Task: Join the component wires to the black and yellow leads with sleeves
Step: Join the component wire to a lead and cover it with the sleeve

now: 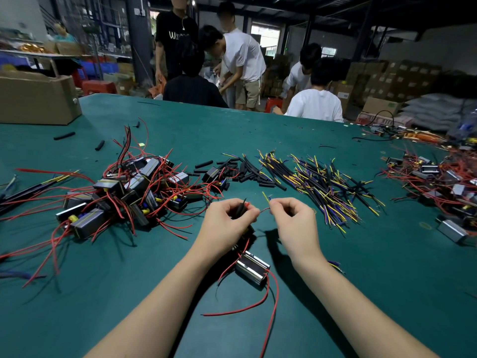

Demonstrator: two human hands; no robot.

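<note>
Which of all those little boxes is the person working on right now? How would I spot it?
On the green table, look between the two forearms. There lies one silver metal box with a dark face, red wires trailing from it. It lies alone, apart from the heaped boxes.

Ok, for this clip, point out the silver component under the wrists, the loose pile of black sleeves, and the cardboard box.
silver component (pixel 252 267): head view, on its shiny top face.
pile of black sleeves (pixel 245 171): head view, on the tubes mid-pile.
cardboard box (pixel 36 100): head view, on its near side wall.
</note>
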